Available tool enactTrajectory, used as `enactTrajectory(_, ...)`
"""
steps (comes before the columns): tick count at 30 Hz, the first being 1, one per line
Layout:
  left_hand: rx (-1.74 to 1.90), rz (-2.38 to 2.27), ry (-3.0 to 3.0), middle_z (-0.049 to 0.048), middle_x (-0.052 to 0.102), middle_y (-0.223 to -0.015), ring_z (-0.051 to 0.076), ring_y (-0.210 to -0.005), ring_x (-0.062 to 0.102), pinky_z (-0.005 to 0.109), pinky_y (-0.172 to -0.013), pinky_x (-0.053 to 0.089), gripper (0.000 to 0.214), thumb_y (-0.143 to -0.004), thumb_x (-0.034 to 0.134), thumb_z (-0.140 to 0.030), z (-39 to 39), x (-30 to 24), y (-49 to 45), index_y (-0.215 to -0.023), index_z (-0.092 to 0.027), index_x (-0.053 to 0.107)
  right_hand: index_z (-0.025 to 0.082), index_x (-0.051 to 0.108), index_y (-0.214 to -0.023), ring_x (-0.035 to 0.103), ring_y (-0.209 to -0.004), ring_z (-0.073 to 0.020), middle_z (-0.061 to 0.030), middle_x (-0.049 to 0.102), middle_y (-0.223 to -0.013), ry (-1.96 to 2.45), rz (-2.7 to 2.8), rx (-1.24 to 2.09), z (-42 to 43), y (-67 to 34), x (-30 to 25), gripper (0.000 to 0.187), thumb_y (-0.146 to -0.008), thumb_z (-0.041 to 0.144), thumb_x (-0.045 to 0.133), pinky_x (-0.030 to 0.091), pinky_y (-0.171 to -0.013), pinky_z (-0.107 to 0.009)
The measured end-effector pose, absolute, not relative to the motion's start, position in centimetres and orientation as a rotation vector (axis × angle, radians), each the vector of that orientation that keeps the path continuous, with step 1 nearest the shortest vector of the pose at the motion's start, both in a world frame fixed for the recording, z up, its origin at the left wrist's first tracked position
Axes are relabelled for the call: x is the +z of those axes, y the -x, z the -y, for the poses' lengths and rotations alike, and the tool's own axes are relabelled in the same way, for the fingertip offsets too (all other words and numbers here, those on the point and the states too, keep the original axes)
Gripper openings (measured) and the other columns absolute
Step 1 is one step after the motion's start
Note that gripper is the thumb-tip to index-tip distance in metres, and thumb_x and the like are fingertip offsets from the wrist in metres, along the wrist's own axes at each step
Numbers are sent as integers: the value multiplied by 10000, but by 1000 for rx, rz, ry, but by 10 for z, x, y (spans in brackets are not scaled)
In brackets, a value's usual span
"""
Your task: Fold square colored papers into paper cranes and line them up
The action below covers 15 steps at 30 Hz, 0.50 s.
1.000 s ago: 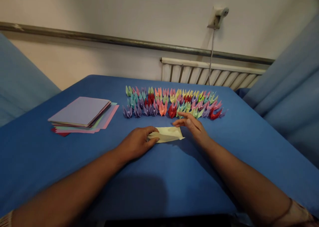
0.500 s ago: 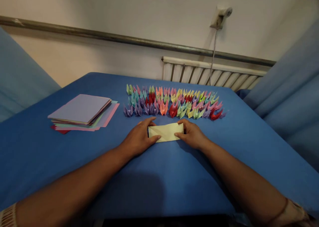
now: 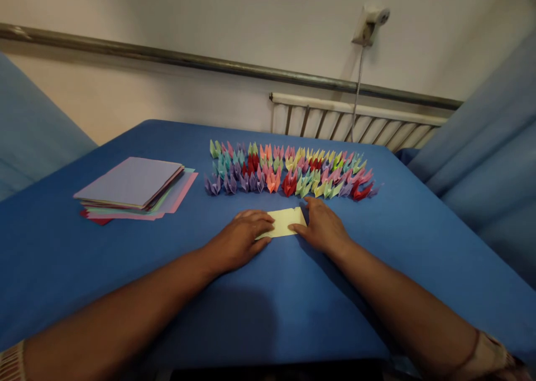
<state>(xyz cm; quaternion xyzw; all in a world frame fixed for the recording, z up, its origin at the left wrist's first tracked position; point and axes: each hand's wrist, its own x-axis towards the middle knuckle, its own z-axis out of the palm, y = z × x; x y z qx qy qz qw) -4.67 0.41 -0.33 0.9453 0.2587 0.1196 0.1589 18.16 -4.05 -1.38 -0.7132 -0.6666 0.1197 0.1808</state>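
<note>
A pale yellow strip of folded paper (image 3: 283,222) lies on the blue-covered table in front of me. Its left end is under the fingers of my left hand (image 3: 240,237), which rests stretched out and flat with the thumb lower down. At the other end, the thumb of my right hand (image 3: 323,225) touches the paper's face. The right index finger stands apart from that thumb, past the upper right corner; the other right fingers are mostly hidden. Just beyond both hands stand rows of small folded paper cranes (image 3: 288,174) in many colours.
To the left sits a stack of coloured paper sheets (image 3: 132,183), lavender on top. Blue cloth (image 3: 201,292) covers the table. Behind it are a metal rail (image 3: 188,59), a barred white frame (image 3: 355,106) and a wall socket with a cord (image 3: 368,27). Blue curtains (image 3: 494,141) hang at both sides.
My left hand has gone from holding the strip's left edge to lying flat over that end. The strip now lies down on the table. My right fingers have loosened from its upper corner.
</note>
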Motion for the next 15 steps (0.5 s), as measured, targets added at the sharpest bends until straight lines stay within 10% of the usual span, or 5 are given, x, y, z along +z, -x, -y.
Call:
enactTrajectory(9, 459, -886, -2597, 77, 621, -1204, 239, -1143, 531, 400, -998, 411, 164, -887, 565, -325, -8, -11, 48, -955, -195, 641, 156, 454, -1271, 659, -905, -269, -105, 692, -996, 2125, 1886, 495, 41, -178, -3, 591, -791, 420, 675, 445, -723, -342)
enactTrajectory(15, 469, -1106, -2627, 131, 535, -1339, 298, -1244, 448, 442, -1068, 345, 560, -819, 638, -406, -12, -13, 51, -1296, -145, 501, 161, 443, -1278, 654, -830, -228, -76, 694, -931, 2077, 1898, 553, 42, -177, -4, 549, -807, 325, 670, 410, -679, -307)
